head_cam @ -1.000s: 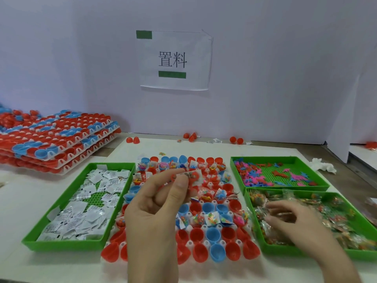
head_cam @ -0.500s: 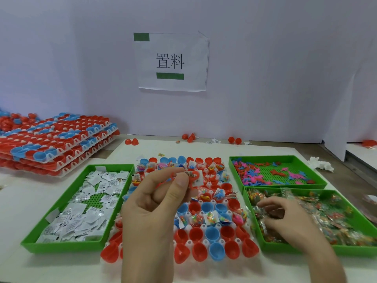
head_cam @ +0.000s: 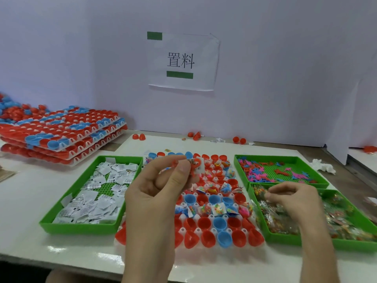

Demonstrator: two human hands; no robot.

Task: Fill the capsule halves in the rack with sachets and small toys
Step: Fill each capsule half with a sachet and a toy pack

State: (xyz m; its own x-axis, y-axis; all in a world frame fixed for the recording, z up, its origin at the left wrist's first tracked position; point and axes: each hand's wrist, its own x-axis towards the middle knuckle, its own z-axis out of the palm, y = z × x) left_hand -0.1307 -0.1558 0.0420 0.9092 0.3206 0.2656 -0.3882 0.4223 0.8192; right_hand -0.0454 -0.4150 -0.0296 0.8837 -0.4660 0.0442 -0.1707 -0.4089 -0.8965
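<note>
The left hand (head_cam: 161, 193) pinches a sachet (head_cam: 201, 168) and a red toy (head_cam: 193, 173), probably light, by their edges. The right hand (head_cam: 293, 201) grips clear packets (head_cam: 275, 218) beneath it, which look slippery.

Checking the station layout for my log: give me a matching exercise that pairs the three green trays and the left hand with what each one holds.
Column one
1. left green tray
2. far right green tray
3. near right green tray
4. left hand

Column two
A. clear packets of coloured bits
B. white sachet and red toy, pinched above the rack
C. loose white sachets
D. flat pink, blue and red toys

Pairs: 1-C, 2-D, 3-A, 4-B.
</note>
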